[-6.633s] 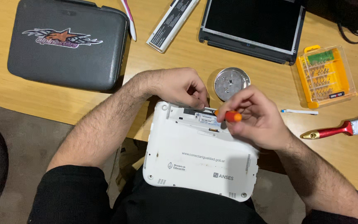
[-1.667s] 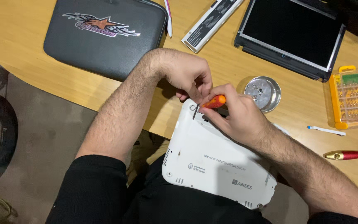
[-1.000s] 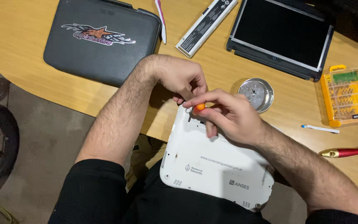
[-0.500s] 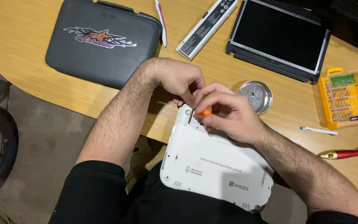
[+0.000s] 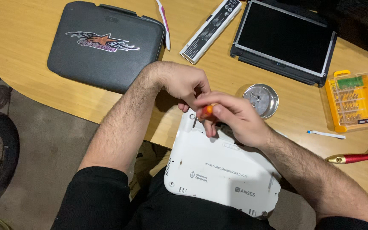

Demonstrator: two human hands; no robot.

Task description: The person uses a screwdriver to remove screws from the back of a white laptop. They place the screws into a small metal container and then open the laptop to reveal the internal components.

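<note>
Pinching a small screwdriver with an orange handle (image 5: 206,111), my right hand (image 5: 235,119) has its grip closed narrow around it, thumb and fingers wrapped on the handle so that only a bit of orange and the thin dark shaft show. The tip points down at the upper left corner of the white laptop base (image 5: 222,170), which lies bottom side up, its far edge on the edge of the table (image 5: 30,64) and its near edge on my lap. My left hand (image 5: 184,83) sits just behind the right one, its fingers curled down onto the same corner of the white shell; I cannot tell whether its grip pinches anything, since the right hand hides the fingertips.

Just beyond my right hand stands a small round metal dish (image 5: 261,99) with tiny bits in it. Further right lies a yellow case of screwdriver bits (image 5: 354,102), and near it a thin white strip with a blue end (image 5: 325,134). A brush with a red handle (image 5: 356,157) lies at the right edge. At the far side rest a dark screen panel (image 5: 284,40), a long white battery pack (image 5: 211,29), a white and pink pen-like tool (image 5: 165,24), and a dark grey carrying case (image 5: 103,47) with a star sticker on its lid.
</note>
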